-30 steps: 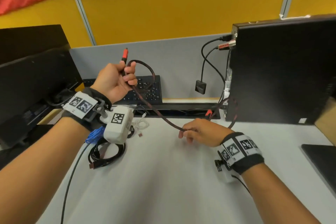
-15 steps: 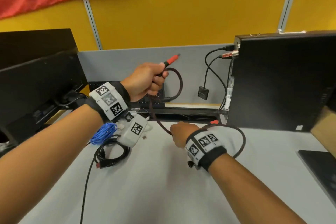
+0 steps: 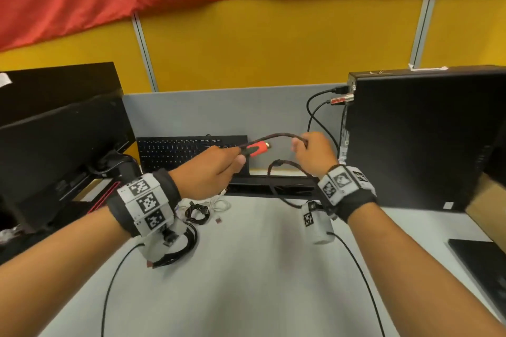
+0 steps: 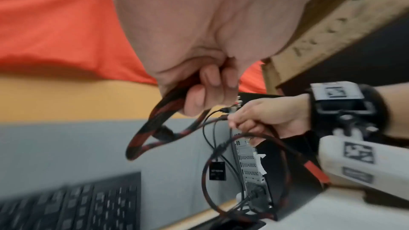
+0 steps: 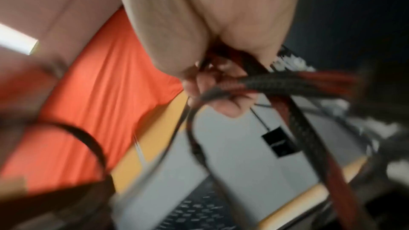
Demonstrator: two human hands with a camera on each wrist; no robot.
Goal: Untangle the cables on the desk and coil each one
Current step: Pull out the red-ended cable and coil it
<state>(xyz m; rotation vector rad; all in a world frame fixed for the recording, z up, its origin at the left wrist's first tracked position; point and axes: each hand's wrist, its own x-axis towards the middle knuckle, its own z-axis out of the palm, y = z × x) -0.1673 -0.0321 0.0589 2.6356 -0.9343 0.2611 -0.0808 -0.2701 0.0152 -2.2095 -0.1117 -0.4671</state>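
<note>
Left hand [image 3: 212,169] grips the red plug end [image 3: 256,148] of the braided cable [image 3: 282,135]; right hand [image 3: 315,156] clamps a loop. Slack trails beside the computer tower [image 3: 427,139], and I reckon it could snag its plugged leads [image 3: 315,107].

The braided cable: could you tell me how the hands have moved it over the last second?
The right hand lifted from the desk to the left hand's height, carrying the braided cable. The red plug, previously upright, now points right. Both hands kept their grip; the coiled cables stayed put.

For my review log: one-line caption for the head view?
Left hand holds the braided cable near its red plug; right hand holds it further along.
</note>
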